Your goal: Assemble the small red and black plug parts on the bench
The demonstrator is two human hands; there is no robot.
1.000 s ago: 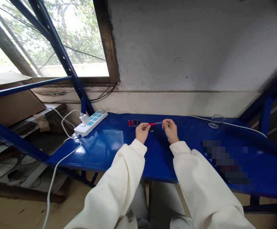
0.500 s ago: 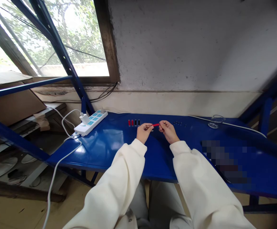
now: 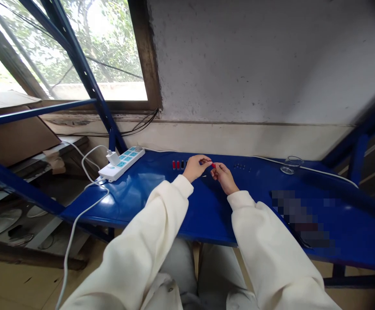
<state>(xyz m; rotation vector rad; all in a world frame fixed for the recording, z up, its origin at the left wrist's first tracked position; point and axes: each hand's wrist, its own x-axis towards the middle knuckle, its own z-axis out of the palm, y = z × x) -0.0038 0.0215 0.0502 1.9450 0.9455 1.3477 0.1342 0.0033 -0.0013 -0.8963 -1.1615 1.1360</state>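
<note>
Above the blue tabletop my two hands meet at a small red cylindrical piece. My left hand pinches its left end between thumb and fingertips. On the other end, the closed fingers of my right hand grip it, so most of the piece is covered. Under the left fingertips lies a tiny pale part. Left of my hands stands a short row of red pieces and black pieces, partly hidden by my left hand. Several tiny parts lie to the right.
A white power strip with a plugged-in adapter sits on the left, its cable hanging off the table. Clear round dishes stand at the back right. A blurred-out dark object lies near the right front. Blue frame posts rise at both sides.
The red piece shows less between my hands, which are closer together and tilted differently. My left hand now overlaps the black pieces. A tiny pale part shows on the table below my fingers.
</note>
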